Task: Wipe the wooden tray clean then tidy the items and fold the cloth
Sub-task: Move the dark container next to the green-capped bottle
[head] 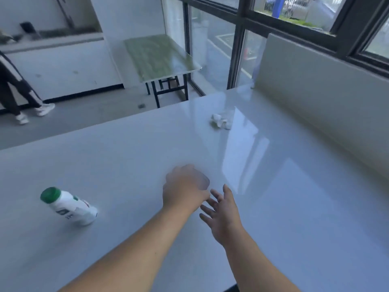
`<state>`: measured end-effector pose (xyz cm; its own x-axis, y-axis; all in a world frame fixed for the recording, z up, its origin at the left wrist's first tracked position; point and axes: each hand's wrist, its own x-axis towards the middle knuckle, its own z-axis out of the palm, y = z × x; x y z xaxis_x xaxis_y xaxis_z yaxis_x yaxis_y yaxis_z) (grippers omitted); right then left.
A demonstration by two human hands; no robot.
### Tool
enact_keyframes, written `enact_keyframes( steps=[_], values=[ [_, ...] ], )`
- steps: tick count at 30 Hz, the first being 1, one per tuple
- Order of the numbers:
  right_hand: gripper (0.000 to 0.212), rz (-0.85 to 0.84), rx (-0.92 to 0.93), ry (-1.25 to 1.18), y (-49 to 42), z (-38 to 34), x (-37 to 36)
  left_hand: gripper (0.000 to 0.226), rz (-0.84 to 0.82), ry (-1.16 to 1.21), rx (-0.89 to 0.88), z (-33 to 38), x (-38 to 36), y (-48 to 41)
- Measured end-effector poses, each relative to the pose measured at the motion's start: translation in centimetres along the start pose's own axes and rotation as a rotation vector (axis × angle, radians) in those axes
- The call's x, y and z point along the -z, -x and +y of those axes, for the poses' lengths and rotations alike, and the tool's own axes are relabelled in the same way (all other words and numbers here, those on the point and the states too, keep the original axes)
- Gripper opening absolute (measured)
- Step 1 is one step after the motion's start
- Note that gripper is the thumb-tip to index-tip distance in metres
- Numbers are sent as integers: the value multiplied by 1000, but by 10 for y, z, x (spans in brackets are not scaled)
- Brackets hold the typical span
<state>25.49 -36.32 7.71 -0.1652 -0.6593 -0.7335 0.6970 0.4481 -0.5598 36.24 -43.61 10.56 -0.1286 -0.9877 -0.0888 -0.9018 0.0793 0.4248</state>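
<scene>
Both my hands hover over the middle of a glossy white table [294, 186]. My left hand [183, 188] is blurred by motion, its fingers curled downward, with a faint grey smear at the fingertips; I cannot tell whether it holds anything. Just right of it, my right hand [223, 213] is held flat with fingers spread and nothing in it. A small crumpled white cloth or tissue [220, 122] lies far ahead on the table, out of reach of both hands. No wooden tray is in view.
A white bottle with a green cap [67, 205] stands tilted at the left of the table. A low white wall panel [315, 98] runs along the table's right side under windows. Beyond the far edge stand a green-topped table [160, 57] and a walking person's legs [19, 93].
</scene>
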Motion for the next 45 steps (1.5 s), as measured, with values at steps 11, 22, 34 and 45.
enact_keyframes(
  steps=[11,22,34,45],
  values=[
    [58,-135,-92,178,-29,76,-140,86,130,66,237,-153,55,-17],
    [57,-143,-115,287,-50,113,-175,83,120,99,314,-207,54,-19],
    [58,-159,-114,277,-56,127,-175,81,117,67,291,-215,47,-14],
    [38,87,403,946,-20,75,-89,58,93,-146,-86,-157,43,-1]
  ],
)
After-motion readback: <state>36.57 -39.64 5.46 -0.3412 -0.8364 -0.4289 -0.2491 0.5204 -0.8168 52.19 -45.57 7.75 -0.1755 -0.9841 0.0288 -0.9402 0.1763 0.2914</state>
